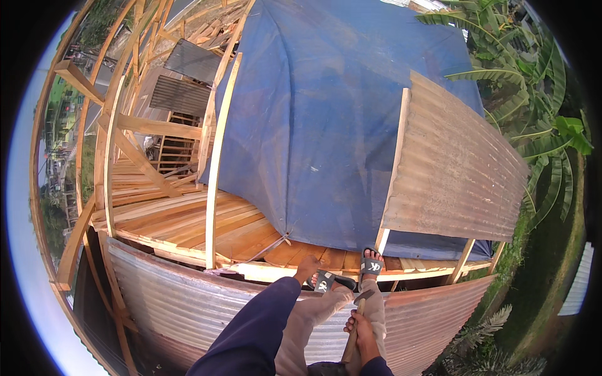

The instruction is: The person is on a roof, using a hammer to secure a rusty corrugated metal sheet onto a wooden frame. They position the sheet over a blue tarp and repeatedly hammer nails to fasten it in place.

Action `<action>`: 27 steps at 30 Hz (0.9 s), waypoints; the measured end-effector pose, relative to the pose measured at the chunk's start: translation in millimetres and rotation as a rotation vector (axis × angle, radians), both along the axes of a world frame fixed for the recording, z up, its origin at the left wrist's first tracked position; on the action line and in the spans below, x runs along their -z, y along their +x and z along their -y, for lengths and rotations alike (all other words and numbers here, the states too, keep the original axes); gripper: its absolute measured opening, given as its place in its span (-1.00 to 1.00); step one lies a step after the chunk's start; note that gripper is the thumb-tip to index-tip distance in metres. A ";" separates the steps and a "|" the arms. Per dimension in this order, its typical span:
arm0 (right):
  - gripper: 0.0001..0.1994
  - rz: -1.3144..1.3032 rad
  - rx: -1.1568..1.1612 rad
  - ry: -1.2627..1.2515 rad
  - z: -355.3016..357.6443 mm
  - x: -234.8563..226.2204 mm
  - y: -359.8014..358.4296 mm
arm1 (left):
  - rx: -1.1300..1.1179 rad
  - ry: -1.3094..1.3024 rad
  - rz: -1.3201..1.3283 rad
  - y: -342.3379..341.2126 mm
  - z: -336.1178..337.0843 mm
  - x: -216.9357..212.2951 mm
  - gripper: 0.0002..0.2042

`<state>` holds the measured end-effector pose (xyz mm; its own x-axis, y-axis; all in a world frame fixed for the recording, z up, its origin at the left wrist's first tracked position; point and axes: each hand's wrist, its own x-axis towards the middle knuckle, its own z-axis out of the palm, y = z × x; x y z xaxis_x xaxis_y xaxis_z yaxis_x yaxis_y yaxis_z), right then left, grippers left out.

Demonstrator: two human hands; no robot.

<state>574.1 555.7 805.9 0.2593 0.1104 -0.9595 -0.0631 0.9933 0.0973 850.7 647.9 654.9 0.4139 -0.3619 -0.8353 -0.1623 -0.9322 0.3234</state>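
Two hands at work up on the frame: the right hand [360, 326] wraps shut around a hammer [355, 323], wooden handle near, head far, poised above the knees. The left hand [307, 266] reaches out to the pale timber beam [276, 272] by the sandalled feet [351, 272], likely for balance; how far its fingers spread, I cannot tell. Rusty corrugated sheet [188, 307] runs near and left, a blue tarp [326, 125] beyond.

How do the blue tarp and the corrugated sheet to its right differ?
The blue tarp is soft, creased cloth; the corrugated sheet is stiff, ribbed and rusty brown. The tarp covers much more area than the sheet. The tarp drapes over the frame; the sheet lies flat against a pale batten. Both slope down toward the person.
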 end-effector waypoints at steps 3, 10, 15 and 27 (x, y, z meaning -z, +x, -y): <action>-0.93 0.055 -0.020 -0.005 3.6 -6.5 -6.2 | -0.246 -0.087 -0.023 -0.3 -21.0 -29.8 -0.71; -0.89 0.045 -0.124 -0.016 41.4 -58.8 -30.3 | -0.449 -0.125 -0.119 -14.0 -20.9 -135.0 -0.69; -0.85 -0.042 -0.144 -0.150 94.8 -73.9 -53.4 | -0.470 -0.230 -0.077 -21.5 -9.2 -189.1 -0.65; -0.83 -0.065 -0.663 -0.340 146.9 -115.8 -4.5 | -0.205 -0.301 0.393 -2.4 -109.8 -280.9 -0.80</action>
